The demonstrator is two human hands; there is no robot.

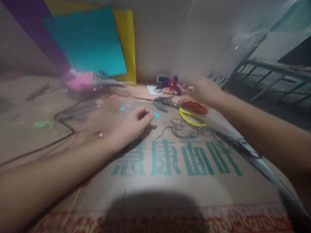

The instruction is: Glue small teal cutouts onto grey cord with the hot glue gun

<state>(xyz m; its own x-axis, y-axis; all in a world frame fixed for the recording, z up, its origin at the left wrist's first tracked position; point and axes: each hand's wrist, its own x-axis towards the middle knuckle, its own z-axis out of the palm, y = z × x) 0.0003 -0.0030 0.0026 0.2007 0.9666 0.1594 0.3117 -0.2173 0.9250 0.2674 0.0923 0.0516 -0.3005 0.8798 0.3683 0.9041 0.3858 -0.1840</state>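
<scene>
My left hand point(138, 121) is low over the printed cardboard point(150, 191), its fingers curled into a pinch. A small turquoise scrap point(157, 115) shows right at its fingertips; whether it is held or lies behind them I cannot tell. My right hand point(202, 91) reaches to the far right side, smeared by motion, so its fingers do not show clearly. Close to its left is a purple glue gun point(175, 84) with a red light glowing. Scissors with red handles point(194, 107) and a yellow-handled tool point(191, 118) lie between the hands.
Tangled grey string point(182, 129) lies nearer me. A black cord point(63, 121) winds across the left side. Turquoise paper point(89, 42) and yellow paper point(130, 48) lean on the back wall, beside a blurred pink bundle point(81, 81). A green scrap point(42, 124) is far left.
</scene>
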